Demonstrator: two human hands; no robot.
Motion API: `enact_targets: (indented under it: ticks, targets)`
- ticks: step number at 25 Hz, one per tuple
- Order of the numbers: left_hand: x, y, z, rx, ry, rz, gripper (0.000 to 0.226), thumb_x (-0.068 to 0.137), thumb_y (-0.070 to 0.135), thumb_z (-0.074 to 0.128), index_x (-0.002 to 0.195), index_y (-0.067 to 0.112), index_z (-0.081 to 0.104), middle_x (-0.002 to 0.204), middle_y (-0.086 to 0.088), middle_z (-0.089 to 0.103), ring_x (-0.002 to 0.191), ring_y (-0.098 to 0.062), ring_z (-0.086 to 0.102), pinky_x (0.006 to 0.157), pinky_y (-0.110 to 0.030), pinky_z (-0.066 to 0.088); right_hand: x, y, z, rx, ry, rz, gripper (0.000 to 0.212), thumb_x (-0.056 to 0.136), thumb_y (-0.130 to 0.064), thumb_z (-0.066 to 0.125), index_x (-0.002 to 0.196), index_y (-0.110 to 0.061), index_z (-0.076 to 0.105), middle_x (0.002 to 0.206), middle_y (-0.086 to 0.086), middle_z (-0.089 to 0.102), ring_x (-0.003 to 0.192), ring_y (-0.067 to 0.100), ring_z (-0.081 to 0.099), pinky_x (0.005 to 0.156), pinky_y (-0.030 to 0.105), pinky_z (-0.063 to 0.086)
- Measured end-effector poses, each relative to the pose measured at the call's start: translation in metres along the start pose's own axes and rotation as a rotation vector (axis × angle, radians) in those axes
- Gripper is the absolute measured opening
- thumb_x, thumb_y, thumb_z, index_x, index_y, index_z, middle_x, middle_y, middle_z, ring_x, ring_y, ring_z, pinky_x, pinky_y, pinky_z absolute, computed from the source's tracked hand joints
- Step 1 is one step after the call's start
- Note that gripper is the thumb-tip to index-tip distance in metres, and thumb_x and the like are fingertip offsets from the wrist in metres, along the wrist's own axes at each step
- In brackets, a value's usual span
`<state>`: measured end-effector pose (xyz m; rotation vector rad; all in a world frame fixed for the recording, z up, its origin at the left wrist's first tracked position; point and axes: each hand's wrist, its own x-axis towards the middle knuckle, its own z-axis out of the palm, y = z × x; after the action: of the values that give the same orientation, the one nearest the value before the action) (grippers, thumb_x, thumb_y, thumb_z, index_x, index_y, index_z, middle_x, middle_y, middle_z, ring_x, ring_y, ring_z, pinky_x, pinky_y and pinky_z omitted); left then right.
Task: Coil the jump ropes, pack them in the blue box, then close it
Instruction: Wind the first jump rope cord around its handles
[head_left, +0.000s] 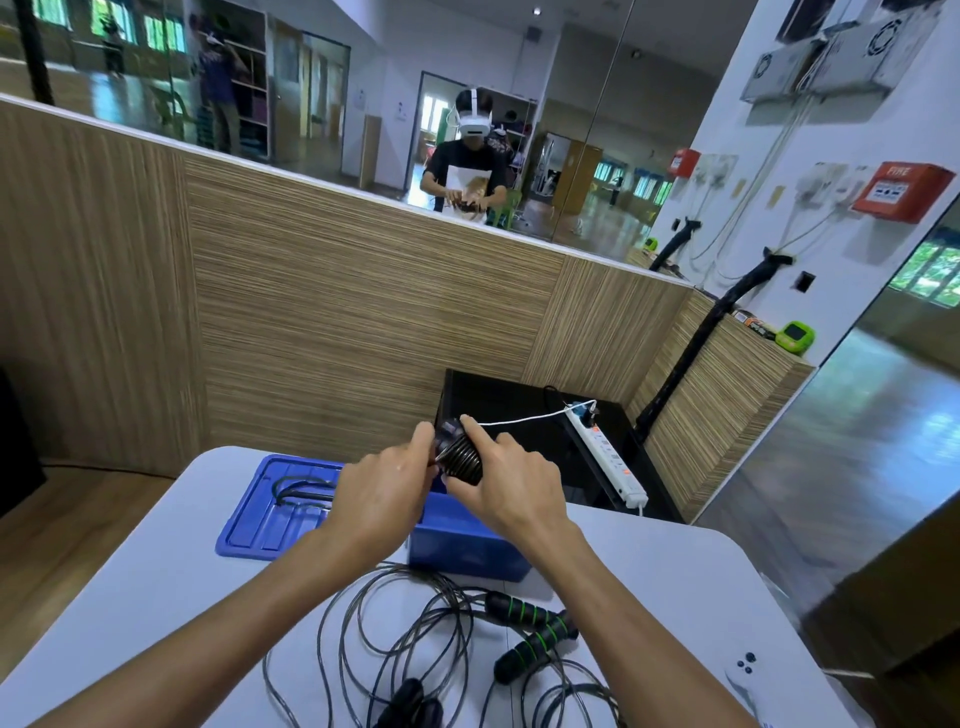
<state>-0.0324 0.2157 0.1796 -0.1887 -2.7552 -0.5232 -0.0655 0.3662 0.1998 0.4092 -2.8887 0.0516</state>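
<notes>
Above the box (462, 540), both hands work one wound rope bundle (461, 460). Right hand (511, 486) curls round it, index finger laid along the top. Left hand (382, 493) pinches at the bundle's left end, probably tucking the cord tail; the contact itself is hidden.

Box is open, lid (260, 512) flat on the table (156, 582) just left of it, a bit of black cord lying on the lid. Two more ropes are loose on the table near the person: tangled cord (395, 623), green-striped handles (535, 629), black handles (410, 701).

Advice for this step:
- keep the right grip firm so turns don't spring off
- lock the tail under a turn before letting go
- lower the bundle straight down into the box, flat against a wall, leaving room for two more
- can't see inside the box, so free space is unknown
</notes>
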Motion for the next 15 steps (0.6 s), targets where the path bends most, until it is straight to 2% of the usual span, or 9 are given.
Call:
enact_targets:
  ticks: [1,3,5,8,12,15]
  targets:
    - [-0.001,-0.002,0.003,-0.102,-0.055,-0.011,0.017,0.101,0.029,0.039,0.094,0.021,0.026,0.077,0.0,0.063,0.066,-0.027,0.062,0.056,-0.038,0.041,0.0,0.0,0.0,0.009,-0.003,0.01,0.074,0.091,-0.062,0.051,0.155,-0.041,0.018,0.121,0.004,0.059,0.097,0.031,0.065,0.067,0.034,0.04]
    - [-0.003,-0.008,0.006,-0.453,-0.176,-0.044,0.012,0.101,0.021,0.038,0.094,0.018,0.029,0.065,-0.002,0.057,0.051,-0.021,0.061,0.056,-0.042,0.049,-0.001,0.0,0.002,0.013,-0.009,0.015,0.073,0.092,-0.062,0.05,0.155,-0.042,0.019,0.121,0.003,0.059,0.098,0.03,0.065,0.067,0.034,0.039]
    - [-0.003,-0.012,0.008,-0.68,-0.251,-0.099,0.007,0.101,0.015,0.038,0.099,0.015,0.032,0.061,-0.003,0.055,0.045,-0.015,0.056,0.052,-0.033,0.051,-0.001,-0.001,0.004,0.016,-0.007,0.014,0.073,0.091,-0.062,0.051,0.155,-0.042,0.02,0.121,0.003,0.059,0.098,0.029,0.065,0.067,0.033,0.038]
    - [-0.002,-0.015,0.015,-0.724,-0.275,-0.118,0.003,0.102,0.016,0.039,0.104,0.015,0.04,0.058,-0.001,0.056,0.045,-0.006,0.05,0.051,-0.023,0.045,0.001,0.003,0.005,0.039,0.004,0.024,0.072,0.091,-0.062,0.051,0.154,-0.042,0.022,0.12,0.002,0.059,0.097,0.029,0.065,0.068,0.033,0.039]
    - [-0.002,-0.022,0.024,-0.663,-0.275,-0.089,0.025,0.103,0.022,0.041,0.095,0.02,0.065,0.052,0.005,0.059,0.049,0.001,0.049,0.059,-0.017,0.039,0.001,0.008,0.007,0.114,0.015,0.065,0.071,0.089,-0.063,0.053,0.152,-0.042,0.027,0.118,0.0,0.061,0.098,0.028,0.065,0.069,0.033,0.04]
    - [-0.009,-0.027,0.028,-0.676,-0.245,-0.074,0.029,0.102,0.024,0.043,0.09,0.019,0.068,0.055,0.004,0.059,0.052,0.0,0.051,0.058,-0.015,0.038,-0.001,0.012,0.011,0.232,0.012,0.103,0.07,0.087,-0.065,0.056,0.149,-0.043,0.031,0.116,-0.001,0.064,0.1,0.026,0.064,0.072,0.033,0.043]
